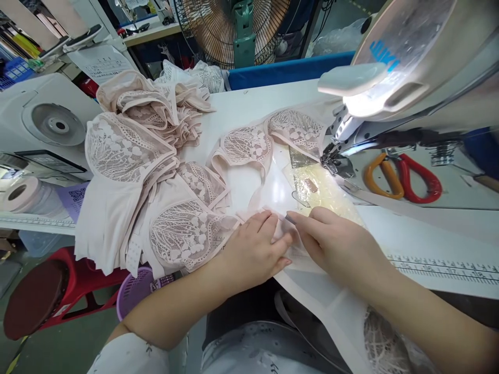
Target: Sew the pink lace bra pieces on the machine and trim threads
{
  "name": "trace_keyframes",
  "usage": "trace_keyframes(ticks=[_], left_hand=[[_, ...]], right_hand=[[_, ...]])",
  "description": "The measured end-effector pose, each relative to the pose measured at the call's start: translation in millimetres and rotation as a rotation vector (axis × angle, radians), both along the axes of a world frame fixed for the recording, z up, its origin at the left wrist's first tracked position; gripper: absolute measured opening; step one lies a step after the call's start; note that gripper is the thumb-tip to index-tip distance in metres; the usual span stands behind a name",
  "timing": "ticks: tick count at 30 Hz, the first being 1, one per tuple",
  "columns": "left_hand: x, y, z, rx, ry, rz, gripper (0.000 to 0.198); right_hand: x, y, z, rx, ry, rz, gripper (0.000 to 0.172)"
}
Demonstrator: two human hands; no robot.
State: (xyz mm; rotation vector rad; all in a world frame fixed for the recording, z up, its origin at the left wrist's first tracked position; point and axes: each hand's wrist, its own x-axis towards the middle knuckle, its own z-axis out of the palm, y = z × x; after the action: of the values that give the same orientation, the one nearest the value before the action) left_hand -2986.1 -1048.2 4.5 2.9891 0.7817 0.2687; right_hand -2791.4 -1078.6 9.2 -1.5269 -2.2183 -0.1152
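A pale pink lace bra lies across the white table, one end running under the sewing machine's presser foot. My left hand is at the near edge of its sheer fabric, fingers bent and closed on the cloth. Right beside it, my right hand pinches a small grey metal tool between thumb and forefinger. The tool's tip meets the fabric near my left fingertips; most of it is hidden in my hand, so its kind cannot be made out.
More lace bras are heaped on the left. Orange-and-red-handled scissors lie under the sewing machine. A ruler strip runs along the front edge. Behind stands a fan; a red stool and purple basket are lower left.
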Motion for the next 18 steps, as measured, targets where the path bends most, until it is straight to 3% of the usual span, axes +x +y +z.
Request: trace_keyframes(ticks=[3,11,18], left_hand=[[0,-1,3.3,-0.017,0.007,-0.001,0.047],[4,-4,5.5,-0.031,0.041,0.009,0.062],[5,-7,5.7,-0.039,0.056,0.037,0.064]], right_hand=[[-1,1,-3.2,-0.024,-0.003,0.007,0.038],[-7,0,-2.2,-0.01,-0.06,-0.009,0.036],[8,-24,9.8,-0.017,-0.153,-0.037,0.039]])
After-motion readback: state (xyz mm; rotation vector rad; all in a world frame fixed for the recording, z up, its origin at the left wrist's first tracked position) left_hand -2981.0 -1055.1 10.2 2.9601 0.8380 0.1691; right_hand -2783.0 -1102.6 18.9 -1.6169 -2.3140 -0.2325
